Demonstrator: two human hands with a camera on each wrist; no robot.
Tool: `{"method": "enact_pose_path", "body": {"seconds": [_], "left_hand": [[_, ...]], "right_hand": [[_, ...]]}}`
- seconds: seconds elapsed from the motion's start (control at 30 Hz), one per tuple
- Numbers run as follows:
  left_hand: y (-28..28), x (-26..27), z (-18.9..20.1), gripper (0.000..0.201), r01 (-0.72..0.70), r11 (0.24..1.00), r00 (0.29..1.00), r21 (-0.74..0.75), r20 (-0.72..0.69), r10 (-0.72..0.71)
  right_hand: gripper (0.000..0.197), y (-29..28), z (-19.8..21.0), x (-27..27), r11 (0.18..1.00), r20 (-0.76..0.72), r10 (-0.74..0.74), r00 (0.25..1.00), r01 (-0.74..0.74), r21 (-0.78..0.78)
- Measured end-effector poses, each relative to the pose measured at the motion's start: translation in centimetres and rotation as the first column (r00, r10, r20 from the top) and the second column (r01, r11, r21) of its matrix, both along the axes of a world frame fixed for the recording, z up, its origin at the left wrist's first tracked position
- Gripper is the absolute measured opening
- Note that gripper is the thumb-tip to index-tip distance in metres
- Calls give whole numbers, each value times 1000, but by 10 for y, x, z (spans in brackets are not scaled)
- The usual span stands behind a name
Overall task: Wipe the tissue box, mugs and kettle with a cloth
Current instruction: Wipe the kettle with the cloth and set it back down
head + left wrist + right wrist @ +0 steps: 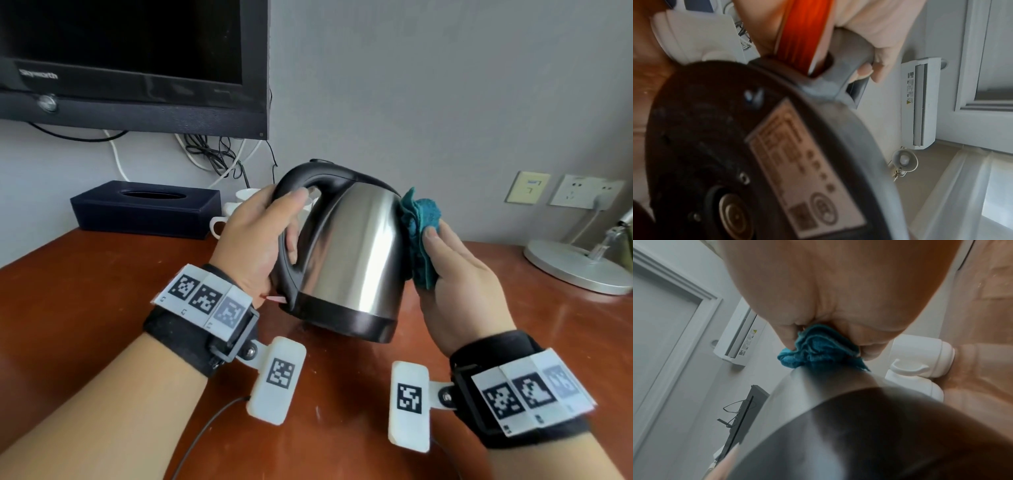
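Note:
A steel kettle (352, 246) with black lid, handle and base hangs tilted above the wooden table (102, 301). My left hand (260, 236) grips its black handle; the left wrist view shows the kettle (764, 162) from underneath, with its label. My right hand (455, 270) holds a bunched teal cloth (423, 233) against the kettle's right side, near the spout; the cloth (818, 348) is pinched between thumb and fingers. White mugs (239, 205) stand behind my left hand, partly hidden. A dark tissue box (144, 209) sits at the back left.
A black television (133, 61) hangs on the wall above the tissue box, with cables (219, 157) dangling below it. A lamp's round metal base (579, 265) rests at the right edge of the table. Wall sockets (565, 192) are at the right.

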State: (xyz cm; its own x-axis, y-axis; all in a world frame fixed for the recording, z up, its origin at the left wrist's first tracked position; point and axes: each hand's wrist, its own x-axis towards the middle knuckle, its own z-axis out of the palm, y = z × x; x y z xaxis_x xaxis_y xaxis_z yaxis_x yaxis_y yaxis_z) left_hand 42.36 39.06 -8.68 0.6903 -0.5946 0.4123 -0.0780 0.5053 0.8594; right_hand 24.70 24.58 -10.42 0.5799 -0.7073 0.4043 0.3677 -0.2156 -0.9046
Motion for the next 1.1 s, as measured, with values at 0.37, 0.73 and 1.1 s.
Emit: {"method": "enact_pose_path", "body": {"seconds": [0.37, 0.73, 1.1], "left_hand": [[1, -2, 2, 48, -19, 998, 990, 56, 137, 11], [-9, -8, 2, 33, -355, 931, 930, 84, 130, 343], [-11, -12, 0, 39, -402, 911, 915, 87, 76, 396]], "right_hand": [[38, 4, 3, -1, 990, 60, -86, 995, 92, -105], [49, 6, 0, 2, 999, -314, 24, 949, -30, -14], [52, -3, -10, 9, 988, -355, -77, 932, 119, 99]]}}
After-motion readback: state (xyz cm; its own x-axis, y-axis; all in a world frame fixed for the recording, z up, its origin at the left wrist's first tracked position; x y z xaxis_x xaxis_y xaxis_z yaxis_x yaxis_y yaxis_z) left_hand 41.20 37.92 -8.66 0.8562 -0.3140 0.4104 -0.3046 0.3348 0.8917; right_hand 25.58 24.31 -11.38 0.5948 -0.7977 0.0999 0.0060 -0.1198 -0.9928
